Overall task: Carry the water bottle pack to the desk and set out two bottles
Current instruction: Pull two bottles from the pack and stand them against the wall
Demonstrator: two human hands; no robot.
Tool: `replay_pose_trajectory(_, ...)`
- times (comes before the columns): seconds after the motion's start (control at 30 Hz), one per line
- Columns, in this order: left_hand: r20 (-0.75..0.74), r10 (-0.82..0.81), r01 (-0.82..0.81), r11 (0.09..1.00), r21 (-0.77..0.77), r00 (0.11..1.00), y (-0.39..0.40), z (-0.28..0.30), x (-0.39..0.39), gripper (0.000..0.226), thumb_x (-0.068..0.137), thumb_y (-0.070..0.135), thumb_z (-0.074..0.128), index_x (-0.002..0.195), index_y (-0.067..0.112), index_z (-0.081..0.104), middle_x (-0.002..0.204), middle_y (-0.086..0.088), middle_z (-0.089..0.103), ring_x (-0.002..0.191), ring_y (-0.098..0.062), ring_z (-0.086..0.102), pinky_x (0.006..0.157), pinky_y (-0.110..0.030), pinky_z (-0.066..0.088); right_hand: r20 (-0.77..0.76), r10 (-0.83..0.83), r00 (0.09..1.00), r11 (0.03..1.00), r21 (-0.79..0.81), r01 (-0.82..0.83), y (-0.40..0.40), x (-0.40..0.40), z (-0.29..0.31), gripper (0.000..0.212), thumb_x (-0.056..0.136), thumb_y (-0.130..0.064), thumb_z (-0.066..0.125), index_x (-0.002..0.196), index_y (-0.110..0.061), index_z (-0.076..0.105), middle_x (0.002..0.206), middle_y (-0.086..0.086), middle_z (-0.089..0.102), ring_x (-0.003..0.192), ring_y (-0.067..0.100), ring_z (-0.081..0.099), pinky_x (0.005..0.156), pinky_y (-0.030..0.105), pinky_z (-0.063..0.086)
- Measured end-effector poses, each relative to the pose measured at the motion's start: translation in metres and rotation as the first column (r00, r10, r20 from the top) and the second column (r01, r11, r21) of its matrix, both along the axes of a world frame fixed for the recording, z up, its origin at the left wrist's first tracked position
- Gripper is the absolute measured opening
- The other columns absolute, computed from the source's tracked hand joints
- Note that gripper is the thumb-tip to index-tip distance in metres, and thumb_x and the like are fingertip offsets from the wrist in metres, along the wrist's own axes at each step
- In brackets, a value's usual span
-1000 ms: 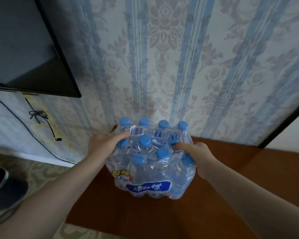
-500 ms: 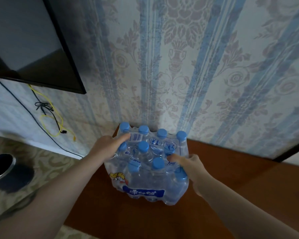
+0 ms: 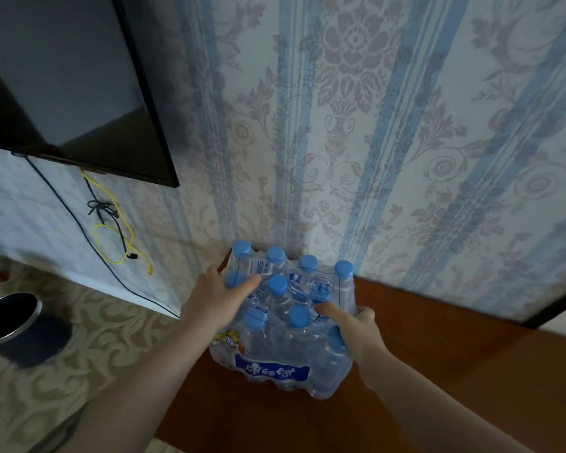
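Note:
A shrink-wrapped pack of water bottles (image 3: 285, 348) with blue caps and a blue label stands on the brown wooden desk (image 3: 438, 371), at its far left corner against the wall. My left hand (image 3: 214, 302) grips the pack's upper left side, fingers pressed into the plastic film between the caps. My right hand (image 3: 356, 331) holds the upper right side, forefinger stretched across the top wrap. All bottles sit inside the wrap.
A wall-mounted black TV (image 3: 62, 86) hangs at upper left with black and yellow cables (image 3: 111, 230) dangling below. A dark round bin (image 3: 17, 325) stands on the patterned carpet left of the desk. Striped wallpaper rises right behind the pack.
The view has tilted up and shifted slightly, so the pack sits lower in frame. Both hands stay on the pack, which rests on the desk corner throughout.

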State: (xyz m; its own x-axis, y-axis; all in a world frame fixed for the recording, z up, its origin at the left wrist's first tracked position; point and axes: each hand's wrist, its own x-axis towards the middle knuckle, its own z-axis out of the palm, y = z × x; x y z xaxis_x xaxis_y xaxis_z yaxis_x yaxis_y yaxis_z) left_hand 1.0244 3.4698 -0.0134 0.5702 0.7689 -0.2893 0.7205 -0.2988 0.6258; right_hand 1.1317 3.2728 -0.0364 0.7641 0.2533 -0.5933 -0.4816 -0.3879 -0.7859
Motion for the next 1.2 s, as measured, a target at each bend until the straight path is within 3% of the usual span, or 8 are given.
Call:
replay_pose_trajectory(0.27,0.078,-0.108,0.109,0.994,-0.008,0.991,-0.013,0.005,0.006,0.056,0.063,0.033,0.069,0.116,0.032,0.049,0.108,0.003,0.061,0.100,-0.023,0.060,0.091,-0.048,0.050,0.019,0.012,1.000,1.000,0.003,-0.012,0.000,0.001,-0.001,0.085,0.067,-0.043,0.082,0.132,-0.018,0.033,0.096,0.002,0.055,0.083,0.014,0.059,0.054,0.024,0.042)
replay_pose_trajectory(0.47,-0.042,-0.096,0.100,0.989,0.110,0.994,-0.018,0.000,0.011,0.066,0.075,0.033,0.061,0.134,0.021,0.036,0.127,-0.004,0.051,0.114,-0.028,0.052,0.096,-0.051,0.045,0.067,0.032,0.997,0.999,-0.041,-0.029,0.000,0.003,-0.002,0.084,0.065,-0.047,0.081,0.129,-0.017,0.035,0.096,0.000,0.055,0.083,0.013,0.059,0.054,0.024,0.043)
replay_pose_trajectory(0.57,-0.007,-0.088,0.088,0.986,0.140,0.996,-0.021,-0.002,0.009,0.059,0.079,0.036,0.060,0.132,0.020,0.037,0.128,-0.004,0.050,0.115,-0.027,0.051,0.096,-0.051,0.044,0.232,0.126,0.964,0.982,-0.168,-0.088,-0.001,0.002,0.000,0.098,0.061,-0.058,0.076,0.139,-0.015,0.033,0.123,0.003,0.052,0.107,0.020,0.056,0.079,0.034,0.051)
replay_pose_trajectory(0.7,0.055,-0.148,0.121,0.933,0.340,0.987,-0.026,-0.004,0.002,0.062,0.085,0.037,0.057,0.139,0.018,0.034,0.140,-0.004,0.045,0.125,-0.025,0.047,0.104,-0.052,0.039,0.634,0.406,0.658,0.859,-0.511,-0.037,-0.005,-0.002,0.010,0.089,0.067,-0.066,0.063,0.138,-0.018,0.038,0.133,0.001,0.044,0.128,0.021,0.041,0.108,0.041,0.035)
replay_pose_trajectory(0.8,0.143,-0.278,0.163,0.831,0.532,0.950,-0.033,-0.008,-0.004,0.054,0.089,0.032,0.057,0.139,0.022,0.039,0.146,0.002,0.042,0.137,-0.020,0.038,0.113,-0.049,0.031,0.837,0.506,0.207,0.862,-0.501,-0.082,-0.006,-0.003,0.021,0.047,0.077,-0.041,0.069,0.119,-0.023,0.057,0.114,-0.005,0.056,0.111,0.016,0.052,0.100,0.034,0.037)
replay_pose_trajectory(0.87,0.168,-0.313,0.174,0.815,0.552,0.935,-0.040,-0.014,-0.008,0.046,0.092,0.032,0.052,0.136,0.022,0.046,0.146,0.004,0.045,0.142,-0.018,0.031,0.116,-0.046,0.024,0.849,0.528,0.020,0.827,-0.509,-0.240,0.001,-0.004,0.029,0.018,0.081,-0.028,0.070,0.098,-0.021,0.067,0.094,-0.007,0.063,0.090,0.015,0.060,0.086,0.030,0.044)
replay_pose_trajectory(1.07,0.170,-0.255,0.140,0.855,0.499,0.952,-0.052,-0.027,-0.010,0.048,0.097,0.039,0.040,0.145,0.031,0.035,0.157,0.013,0.028,0.148,-0.005,0.005,0.120,-0.039,0.004,0.472,0.870,0.142,0.490,-0.794,-0.360,0.059,0.003,0.049,0.035,0.095,-0.046,0.049,0.108,-0.014,0.056,0.088,0.004,0.063,0.070,0.021,0.055,0.048,0.030,0.038)
replay_pose_trajectory(1.2,0.117,-0.256,0.164,0.847,0.506,0.960,-0.054,-0.024,-0.006,0.048,0.099,0.038,0.034,0.146,0.031,0.032,0.158,0.014,0.022,0.148,-0.004,0.000,0.120,-0.038,0.000,0.366,0.925,0.104,0.380,-0.873,-0.307,0.085,0.008,0.045,0.049,0.090,-0.055,0.054,0.109,-0.010,0.052,0.083,0.005,0.051,0.073,0.022,0.052,0.055,0.032,0.042)
